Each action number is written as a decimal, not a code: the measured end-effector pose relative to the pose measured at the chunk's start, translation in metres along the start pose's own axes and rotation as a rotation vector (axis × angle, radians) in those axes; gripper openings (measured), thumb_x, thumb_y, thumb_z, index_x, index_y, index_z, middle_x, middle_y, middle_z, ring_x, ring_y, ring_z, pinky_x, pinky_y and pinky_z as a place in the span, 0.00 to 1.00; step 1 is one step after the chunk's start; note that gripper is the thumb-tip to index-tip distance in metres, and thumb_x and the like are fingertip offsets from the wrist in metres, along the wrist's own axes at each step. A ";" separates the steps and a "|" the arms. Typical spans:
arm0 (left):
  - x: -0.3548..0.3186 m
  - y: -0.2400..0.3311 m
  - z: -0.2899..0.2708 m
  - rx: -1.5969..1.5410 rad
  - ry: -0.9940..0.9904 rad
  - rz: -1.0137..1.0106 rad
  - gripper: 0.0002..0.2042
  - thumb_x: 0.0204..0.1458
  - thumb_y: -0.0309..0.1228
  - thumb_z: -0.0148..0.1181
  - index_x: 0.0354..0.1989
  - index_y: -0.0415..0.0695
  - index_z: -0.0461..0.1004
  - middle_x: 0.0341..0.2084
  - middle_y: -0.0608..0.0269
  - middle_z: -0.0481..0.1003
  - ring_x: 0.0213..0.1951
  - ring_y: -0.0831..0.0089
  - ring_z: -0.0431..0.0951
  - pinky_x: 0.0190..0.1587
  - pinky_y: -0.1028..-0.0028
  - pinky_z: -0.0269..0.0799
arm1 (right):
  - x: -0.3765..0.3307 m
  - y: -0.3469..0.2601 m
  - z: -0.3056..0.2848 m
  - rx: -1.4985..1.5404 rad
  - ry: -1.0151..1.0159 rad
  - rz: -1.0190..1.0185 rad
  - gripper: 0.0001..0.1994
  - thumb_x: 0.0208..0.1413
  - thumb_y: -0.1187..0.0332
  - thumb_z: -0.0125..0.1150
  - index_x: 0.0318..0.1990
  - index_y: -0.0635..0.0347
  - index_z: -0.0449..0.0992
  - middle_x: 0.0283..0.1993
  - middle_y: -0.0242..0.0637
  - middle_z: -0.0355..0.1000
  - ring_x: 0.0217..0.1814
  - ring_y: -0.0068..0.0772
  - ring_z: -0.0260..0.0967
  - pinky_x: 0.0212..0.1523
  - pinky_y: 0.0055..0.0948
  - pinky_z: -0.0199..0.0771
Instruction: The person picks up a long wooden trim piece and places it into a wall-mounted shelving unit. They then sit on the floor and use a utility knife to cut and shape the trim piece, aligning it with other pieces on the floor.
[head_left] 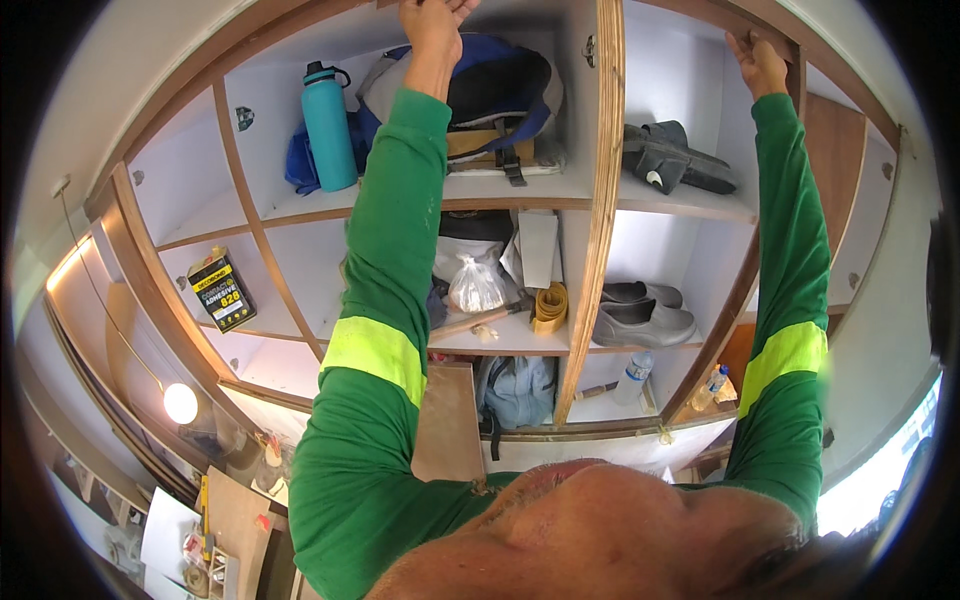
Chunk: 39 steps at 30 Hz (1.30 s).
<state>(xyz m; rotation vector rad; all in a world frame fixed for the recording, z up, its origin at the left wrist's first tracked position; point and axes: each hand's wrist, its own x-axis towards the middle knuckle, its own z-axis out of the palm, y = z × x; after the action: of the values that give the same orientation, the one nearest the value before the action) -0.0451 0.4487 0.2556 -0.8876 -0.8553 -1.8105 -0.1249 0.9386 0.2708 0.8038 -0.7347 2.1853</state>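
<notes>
Both my arms, in green sleeves with yellow bands, reach up to the top of an open wooden cabinet (605,200). My left hand (434,38) is at the upper edge of the view, its fingers curled and partly cut off; what they hold cannot be made out. Below it lies a blue and grey backpack (510,85), beside a turquoise bottle (328,130). At the upper right, my right hand (760,68) has its fingers bent against the brown wooden strip (715,14) along the cabinet's top edge. Black slide sandals (680,160) lie on the shelf below that hand.
Lower shelves hold a black and yellow adhesive can (222,290), a tied plastic bag (474,284), a yellow roll (550,306), grey shoes (645,318), a water bottle (634,378) and a light blue bag (518,390). A lit bulb (180,403) hangs at the left.
</notes>
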 end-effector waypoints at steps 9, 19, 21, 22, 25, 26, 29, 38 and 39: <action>-0.001 -0.003 0.003 -0.076 0.009 -0.078 0.17 0.66 0.32 0.59 0.55 0.36 0.63 0.38 0.48 0.75 0.37 0.57 0.81 0.42 0.61 0.86 | 0.008 0.004 -0.009 0.008 -0.036 -0.036 0.17 0.65 0.85 0.45 0.60 0.81 0.61 0.59 0.55 0.66 0.56 0.58 0.73 0.58 0.68 0.82; 0.023 0.010 -0.010 -0.041 0.048 -0.087 0.20 0.69 0.39 0.54 0.59 0.34 0.62 0.43 0.47 0.74 0.39 0.55 0.80 0.40 0.62 0.86 | 0.000 0.005 0.011 0.006 0.036 -0.016 0.16 0.66 0.84 0.45 0.60 0.83 0.62 0.60 0.59 0.66 0.59 0.60 0.72 0.58 0.67 0.82; 0.007 0.006 -0.005 -0.061 0.058 -0.068 0.20 0.69 0.39 0.54 0.60 0.35 0.63 0.44 0.49 0.74 0.40 0.56 0.80 0.39 0.62 0.86 | -0.001 0.003 0.004 -0.030 0.037 -0.020 0.17 0.66 0.84 0.45 0.61 0.82 0.61 0.61 0.59 0.65 0.60 0.60 0.72 0.58 0.67 0.82; -0.003 0.004 0.000 -0.071 0.063 -0.060 0.20 0.69 0.39 0.54 0.60 0.36 0.63 0.45 0.50 0.74 0.40 0.56 0.80 0.39 0.62 0.86 | -0.001 0.002 -0.001 -0.049 0.039 -0.023 0.17 0.66 0.84 0.45 0.61 0.82 0.60 0.61 0.59 0.65 0.60 0.60 0.72 0.58 0.67 0.82; 0.026 0.012 -0.018 -0.010 0.018 -0.082 0.20 0.69 0.39 0.55 0.61 0.38 0.64 0.47 0.53 0.74 0.40 0.58 0.80 0.38 0.62 0.86 | -0.004 0.007 0.008 -0.034 0.009 -0.024 0.18 0.66 0.84 0.45 0.62 0.82 0.59 0.61 0.59 0.65 0.60 0.60 0.72 0.59 0.66 0.82; 0.026 0.011 -0.019 -0.012 0.020 -0.065 0.20 0.69 0.39 0.55 0.61 0.39 0.65 0.47 0.54 0.74 0.40 0.59 0.80 0.38 0.62 0.86 | 0.002 0.007 0.004 -0.028 -0.003 -0.027 0.18 0.66 0.84 0.45 0.62 0.82 0.59 0.61 0.59 0.65 0.60 0.60 0.72 0.59 0.66 0.82; 0.023 0.007 -0.017 -0.014 0.026 -0.028 0.19 0.69 0.39 0.55 0.62 0.42 0.65 0.48 0.56 0.74 0.40 0.61 0.80 0.38 0.62 0.86 | 0.014 0.008 -0.005 -0.012 -0.011 -0.031 0.17 0.67 0.84 0.46 0.61 0.80 0.60 0.60 0.57 0.66 0.59 0.60 0.72 0.59 0.67 0.82; 0.015 0.010 -0.014 -0.026 0.059 -0.039 0.16 0.68 0.37 0.56 0.60 0.48 0.66 0.45 0.62 0.74 0.42 0.63 0.80 0.38 0.63 0.85 | -0.001 0.011 0.000 -0.016 0.019 0.015 0.17 0.69 0.80 0.48 0.62 0.77 0.59 0.60 0.55 0.66 0.61 0.60 0.71 0.61 0.65 0.81; 0.021 0.015 -0.018 -0.002 0.053 -0.043 0.16 0.68 0.37 0.56 0.60 0.48 0.66 0.45 0.62 0.74 0.42 0.63 0.80 0.38 0.63 0.85 | -0.006 0.016 0.003 -0.006 0.016 0.020 0.18 0.69 0.80 0.48 0.63 0.77 0.58 0.60 0.55 0.66 0.61 0.60 0.71 0.62 0.65 0.80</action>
<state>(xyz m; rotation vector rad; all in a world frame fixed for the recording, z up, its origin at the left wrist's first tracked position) -0.0412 0.4199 0.2671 -0.8243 -0.8450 -1.8638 -0.1327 0.9244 0.2643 0.7786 -0.7440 2.2044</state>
